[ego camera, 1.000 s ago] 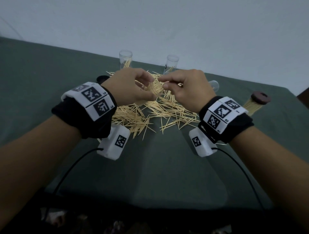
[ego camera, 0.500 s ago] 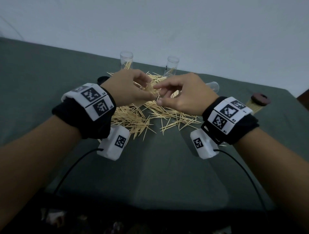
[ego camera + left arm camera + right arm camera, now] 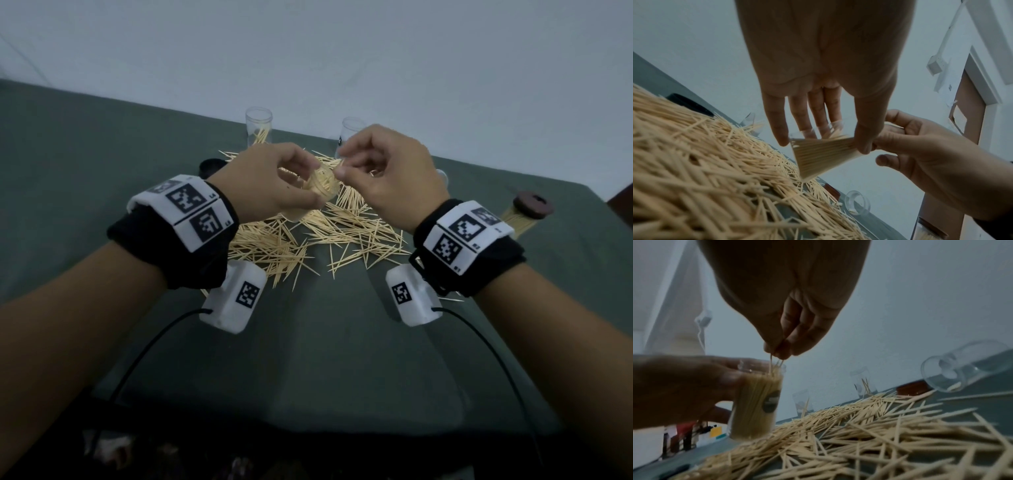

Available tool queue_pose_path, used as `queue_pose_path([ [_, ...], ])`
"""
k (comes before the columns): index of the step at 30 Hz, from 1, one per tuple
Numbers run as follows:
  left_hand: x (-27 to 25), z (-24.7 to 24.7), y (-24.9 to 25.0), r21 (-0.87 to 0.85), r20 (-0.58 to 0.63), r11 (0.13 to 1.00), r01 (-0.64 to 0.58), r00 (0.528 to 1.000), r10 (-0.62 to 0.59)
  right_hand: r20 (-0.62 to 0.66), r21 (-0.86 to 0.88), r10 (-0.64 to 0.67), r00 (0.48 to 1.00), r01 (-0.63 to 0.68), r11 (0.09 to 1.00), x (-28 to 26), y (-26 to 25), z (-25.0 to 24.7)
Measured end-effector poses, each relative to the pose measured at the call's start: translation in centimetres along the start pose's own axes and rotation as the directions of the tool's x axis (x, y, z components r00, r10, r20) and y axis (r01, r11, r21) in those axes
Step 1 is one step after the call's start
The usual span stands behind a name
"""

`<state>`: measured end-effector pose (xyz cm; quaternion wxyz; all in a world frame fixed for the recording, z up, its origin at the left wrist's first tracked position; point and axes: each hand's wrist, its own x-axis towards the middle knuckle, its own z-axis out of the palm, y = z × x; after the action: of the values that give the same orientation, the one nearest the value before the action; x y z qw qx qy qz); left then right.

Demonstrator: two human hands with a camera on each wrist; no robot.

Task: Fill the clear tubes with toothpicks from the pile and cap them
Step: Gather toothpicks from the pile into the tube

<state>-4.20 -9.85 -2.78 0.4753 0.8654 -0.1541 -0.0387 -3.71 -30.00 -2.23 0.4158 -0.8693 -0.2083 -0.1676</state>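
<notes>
My left hand (image 3: 274,181) grips a clear tube (image 3: 317,190) packed with toothpicks, tilted above the pile (image 3: 308,236); the tube (image 3: 822,155) shows between thumb and fingers in the left wrist view. My right hand (image 3: 380,164) pinches a few toothpicks (image 3: 774,363) right at the tube's (image 3: 756,404) open mouth, their lower ends inside it. Two more clear tubes (image 3: 259,128) (image 3: 349,133) stand upright behind the pile, each with a few toothpicks. An empty tube (image 3: 966,366) lies on its side at the right.
A filled tube with a dark brown cap (image 3: 531,212) lies at the far right on the green table (image 3: 308,342). A black cap (image 3: 210,167) sits behind my left wrist. A brown cap (image 3: 912,387) lies beside the fallen tube. The wall stands close behind.
Both hands rose a little. The left hand turned the filled tube mouth-up toward me, and the right hand moved its pinched toothpicks over the mouth.
</notes>
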Motion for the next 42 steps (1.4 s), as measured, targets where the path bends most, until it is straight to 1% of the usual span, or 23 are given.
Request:
queue_pose_path([
  [2, 0.1, 0.0, 0.0, -0.024, -0.006, 1.0, -0.018, 1.0, 0.018, 0.035, -0.154, -0.057, 0.998, 0.062, 0.986, -0.2, 0.3, 0.2],
  [4, 0.1, 0.0, -0.2, -0.027, -0.016, 0.999, -0.029, 0.999, 0.029, 0.068, -0.239, -0.075, 0.995, 0.089, 0.967, -0.3, 0.6, 0.3],
  [7, 0.3, -0.2, -0.6, -0.029, -0.023, 0.999, -0.037, 0.999, 0.036, 0.023, -0.201, -0.08, 0.996, 0.083, 0.976, -0.3, 0.1, 0.0],
  [8, 0.3, -0.3, -0.6, -0.029, -0.027, 0.999, -0.045, 0.999, 0.044, 0.026, -0.203, -0.073, 0.997, 0.077, 0.976, -0.2, -0.2, -0.1],
  [11, 0.3, -0.2, -0.5, -0.003, -0.029, 0.997, -0.083, 0.996, 0.083, 0.121, -0.296, -0.054, 0.991, 0.088, 0.951, -0.1, -0.5, -0.3],
  [15, 0.3, -0.1, -0.4, -0.002, -0.027, 0.994, -0.107, 0.994, 0.107, 0.168, -0.379, -0.071, 0.983, 0.131, 0.916, -0.4, -0.2, 0.1],
  [18, 0.3, -0.3, -0.3, 0.024, -0.048, 0.992, -0.126, 0.991, 0.127, 0.162, -0.339, -0.088, 0.983, 0.139, 0.93, -0.5, -0.7, 0.6],
  [20, 0.3, -0.4, -0.4, 0.029, -0.06, 0.992, -0.123, 0.99, 0.125, 0.098, -0.291, -0.112, 0.989, 0.136, 0.947, -0.4, -1.1, 0.6],
  [22, 0.4, -0.5, -0.5, 0.042, -0.07, 0.992, -0.119, 0.99, 0.122, 0.051, -0.302, -0.11, 0.993, 0.121, 0.946, -0.3, -1.2, 0.3],
  [23, 0.4, -0.5, -0.6, 0.053, -0.077, 0.991, -0.121, 0.989, 0.124, 0.053, -0.325, -0.105, 0.993, 0.117, 0.939, -0.3, -1.1, 0.2],
  [26, 0.4, -0.3, -0.5, 0.078, -0.096, 0.988, -0.136, 0.985, 0.143, 0.16, -0.407, -0.074, 0.984, 0.134, 0.904, -0.4, -0.8, 0.2],
  [28, 0.3, -0.1, -0.3, 0.098, -0.091, 0.982, -0.159, 0.982, 0.168, 0.207, -0.398, -0.082, 0.975, 0.161, 0.903, -0.6, -0.8, 0.5],
  [30, 0.2, 0.0, -0.2, 0.117, -0.087, 0.979, -0.167, 0.98, 0.178, 0.187, -0.314, -0.099, 0.977, 0.155, 0.937, -0.7, -0.9, 0.6],
  [32, 0.2, 0.0, -0.3, 0.12, -0.101, 0.98, -0.159, 0.98, 0.171, 0.145, -0.277, -0.093, 0.985, 0.131, 0.952, -0.6, -1.0, 0.6],
  [34, 0.3, 0.0, -0.4, 0.12, -0.117, 0.982, -0.148, 0.98, 0.162, 0.138, -0.317, -0.071, 0.988, 0.112, 0.942, -0.5, -0.9, 0.5],
  [38, 0.4, 0.3, -0.5, 0.154, -0.128, 0.974, -0.165, 0.974, 0.186, 0.252, -0.435, 0.029, 0.967, 0.087, 0.896, -0.7, -0.5, 0.6],
  [40, 0.3, 0.6, -0.4, 0.161, -0.137, 0.97, -0.183, 0.969, 0.206, 0.291, -0.401, 0.037, 0.956, 0.087, 0.912, -0.8, -0.4, 0.9],
  [42, 0.2, 1.0, -0.1, 0.176, -0.131, 0.96, -0.216, 0.962, 0.241, 0.336, -0.322, 0.013, 0.942, 0.102, 0.941, -0.8, -0.6, 1.4],
])
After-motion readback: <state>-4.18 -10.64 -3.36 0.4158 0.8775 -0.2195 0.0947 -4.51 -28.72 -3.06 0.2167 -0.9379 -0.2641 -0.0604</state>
